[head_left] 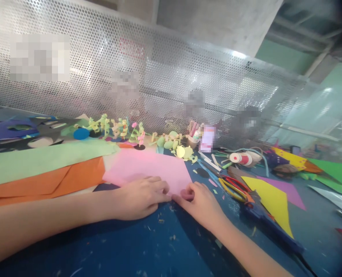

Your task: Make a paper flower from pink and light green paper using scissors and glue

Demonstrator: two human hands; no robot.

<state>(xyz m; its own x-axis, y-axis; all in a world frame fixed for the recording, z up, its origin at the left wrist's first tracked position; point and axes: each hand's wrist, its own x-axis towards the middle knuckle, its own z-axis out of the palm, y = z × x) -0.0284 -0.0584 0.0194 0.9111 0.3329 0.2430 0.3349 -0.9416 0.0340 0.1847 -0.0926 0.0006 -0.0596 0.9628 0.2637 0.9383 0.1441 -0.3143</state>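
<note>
A pink sheet of paper (148, 165) lies on the blue table (159, 246) in front of me. My left hand (140, 198) rests on the sheet's near edge with its fingers curled and pressed down on the paper. Beside it, my right hand (200, 202) pinches the near right corner of the same sheet between thumb and fingers. The two hands almost touch at the paper's edge.
Orange paper (49, 181) and green paper (44, 157) lie at the left. Scissors with red and yellow handles (234, 186), a blue glue gun (263, 215), a yellow sheet (272, 200) and small paper figures (116, 129) crowd the right and back. A perforated metal wall (171, 84) stands behind.
</note>
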